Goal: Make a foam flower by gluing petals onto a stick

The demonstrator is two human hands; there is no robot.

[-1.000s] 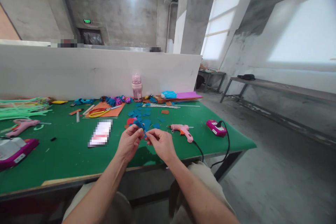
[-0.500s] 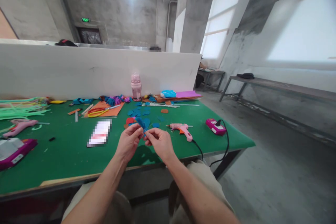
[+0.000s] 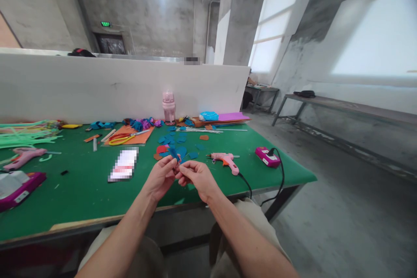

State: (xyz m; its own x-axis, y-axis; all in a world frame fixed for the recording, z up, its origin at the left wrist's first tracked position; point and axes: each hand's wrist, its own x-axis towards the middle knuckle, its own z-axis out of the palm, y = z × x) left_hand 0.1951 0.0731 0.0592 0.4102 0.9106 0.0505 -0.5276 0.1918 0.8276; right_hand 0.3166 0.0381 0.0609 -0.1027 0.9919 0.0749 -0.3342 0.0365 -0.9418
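Observation:
Above the front of the green table, my two hands meet with their fingertips almost touching. My left hand pinches a blue felt piece, which sticks up past the fingers. My right hand is closed at the lower end of that piece; its thumb and fingers are pressed together, and what lies between them is hidden. Just beyond the hands lie several cut blue felt pieces and a red felt piece. A pink glue gun rests to the right of my right hand.
A magenta box with a black cord stands near the right edge. Scissors lie on orange sheets. A pink bottle stands against the white partition. On the left are another pink glue gun and green strips.
The blue felt piece has dropped slightly and less of it shows above the fingers. My right hand has shifted a little, with its fingers closer to my left hand. Things on the table stay put.

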